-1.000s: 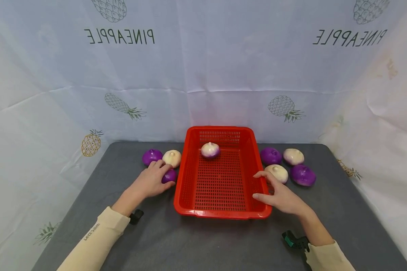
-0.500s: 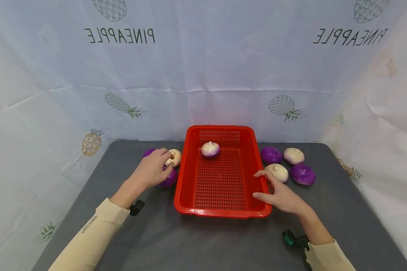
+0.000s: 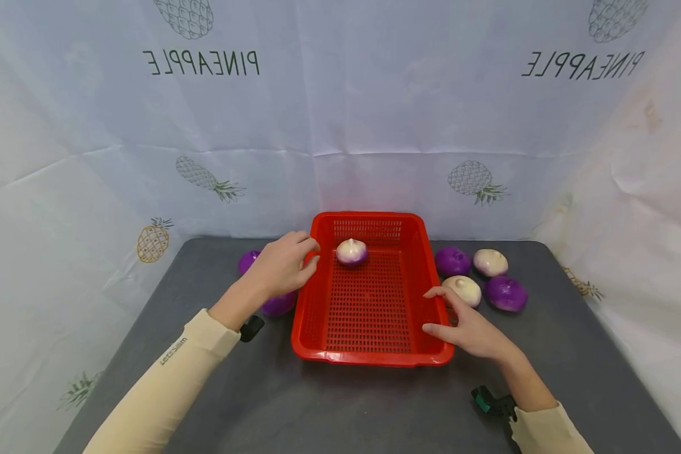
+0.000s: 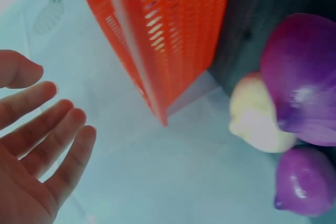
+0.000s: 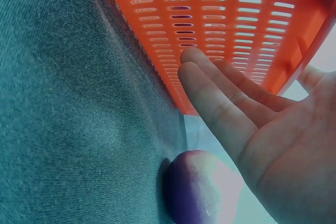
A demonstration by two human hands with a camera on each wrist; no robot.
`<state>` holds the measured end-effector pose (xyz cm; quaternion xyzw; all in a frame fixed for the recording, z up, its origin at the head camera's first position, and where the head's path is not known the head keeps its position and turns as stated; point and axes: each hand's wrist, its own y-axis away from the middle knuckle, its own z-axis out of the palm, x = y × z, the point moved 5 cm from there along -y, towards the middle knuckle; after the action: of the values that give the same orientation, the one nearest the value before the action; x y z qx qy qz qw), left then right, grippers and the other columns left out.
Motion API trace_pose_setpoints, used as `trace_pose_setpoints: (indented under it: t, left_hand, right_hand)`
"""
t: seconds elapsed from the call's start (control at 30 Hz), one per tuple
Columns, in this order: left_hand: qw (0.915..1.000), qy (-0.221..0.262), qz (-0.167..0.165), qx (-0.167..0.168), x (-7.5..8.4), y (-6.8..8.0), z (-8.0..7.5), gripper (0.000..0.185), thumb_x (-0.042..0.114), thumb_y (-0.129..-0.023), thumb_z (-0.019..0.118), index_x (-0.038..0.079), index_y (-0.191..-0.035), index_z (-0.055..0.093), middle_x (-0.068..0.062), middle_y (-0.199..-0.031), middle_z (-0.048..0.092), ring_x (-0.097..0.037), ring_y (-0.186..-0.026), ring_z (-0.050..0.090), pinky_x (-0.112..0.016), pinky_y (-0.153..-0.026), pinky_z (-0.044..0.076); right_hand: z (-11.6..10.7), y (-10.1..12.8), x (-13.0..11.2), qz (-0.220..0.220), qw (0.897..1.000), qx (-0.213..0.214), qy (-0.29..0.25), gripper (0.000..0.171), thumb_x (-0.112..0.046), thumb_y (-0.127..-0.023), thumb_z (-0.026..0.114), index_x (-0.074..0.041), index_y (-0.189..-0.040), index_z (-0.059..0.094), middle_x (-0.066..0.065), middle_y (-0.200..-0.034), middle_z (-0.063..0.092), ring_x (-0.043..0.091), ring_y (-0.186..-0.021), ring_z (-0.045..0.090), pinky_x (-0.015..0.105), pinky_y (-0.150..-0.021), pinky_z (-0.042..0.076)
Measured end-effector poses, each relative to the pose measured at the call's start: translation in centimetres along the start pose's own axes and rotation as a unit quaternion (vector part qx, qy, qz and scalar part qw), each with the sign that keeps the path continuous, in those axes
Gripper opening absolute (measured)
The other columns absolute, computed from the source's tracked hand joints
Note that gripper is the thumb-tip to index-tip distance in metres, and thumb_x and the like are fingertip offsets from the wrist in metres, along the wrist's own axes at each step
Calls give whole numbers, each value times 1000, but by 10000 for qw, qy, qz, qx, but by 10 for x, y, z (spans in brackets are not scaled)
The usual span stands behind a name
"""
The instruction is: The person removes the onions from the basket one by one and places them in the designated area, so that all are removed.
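My left hand (image 3: 284, 265) is raised above the left rim of a red plastic basket (image 3: 369, 358), its fingers loosely bent and holding nothing. Below it on the table lie a purple turnip (image 3: 279, 305) and another purple turnip (image 3: 248, 261), both partly covered by the hand in the head view. A cream turnip (image 4: 254, 114) beside them shows only in the left wrist view. At the basket's right rim, my right hand (image 3: 471, 325) holds the wall, thumb over the rim and several fingers (image 5: 220, 108) along the outside. One white-and-purple turnip (image 3: 352, 251) sits inside, near the back.
Right of the basket sit a purple turnip (image 3: 453, 261), a cream turnip (image 3: 464, 291), a second cream turnip (image 3: 490, 262) and another purple turnip (image 3: 506, 294). A pineapple-print cloth (image 3: 369, 113) hangs behind the dark grey table (image 3: 340, 403).
My left hand has lifted away from the left-hand turnips and moved right, to above the basket's left rim. The right hand and the basket have stayed in place.
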<state>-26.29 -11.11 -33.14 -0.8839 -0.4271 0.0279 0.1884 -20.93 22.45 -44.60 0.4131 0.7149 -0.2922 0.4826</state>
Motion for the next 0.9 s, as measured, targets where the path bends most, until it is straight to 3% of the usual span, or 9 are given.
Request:
trace_pose_setpoints:
  t: [0.37, 0.47, 0.9]
  left_hand:
    - [9992, -215, -16, -340, 19, -54, -2, 16, 16, -96, 61, 6, -106, 68, -8, -103, 63, -26, -91, 60, -39, -79, 54]
    - [9986, -263, -99, -459, 23, -67, 1, 21, 16, -97, 59, 6, -113, 67, -9, -109, 64, -27, -97, 61, -40, -83, 55]
    - [9899, -303, -714, -1191, 11, -105, 32, 36, 22, -99, 55, 6, -131, 61, -12, -126, 59, -30, -115, 56, -44, -96, 51]
  right_hand:
    - [0, 1, -2, -9, 10000, 51, 31, 54, -17, -94, 71, -9, -136, 39, 24, -134, 46, 44, -114, 56, 40, -76, 62]
    - [-1, 0, -2, 17, 10000, 43, 28, 54, -17, -94, 71, -9, -136, 39, 24, -134, 46, 44, -113, 57, 40, -76, 62]
    - [1, 1, -2, -4, 10000, 41, 57, 53, -17, -94, 71, -9, -136, 39, 24, -134, 46, 43, -114, 57, 39, -77, 62]
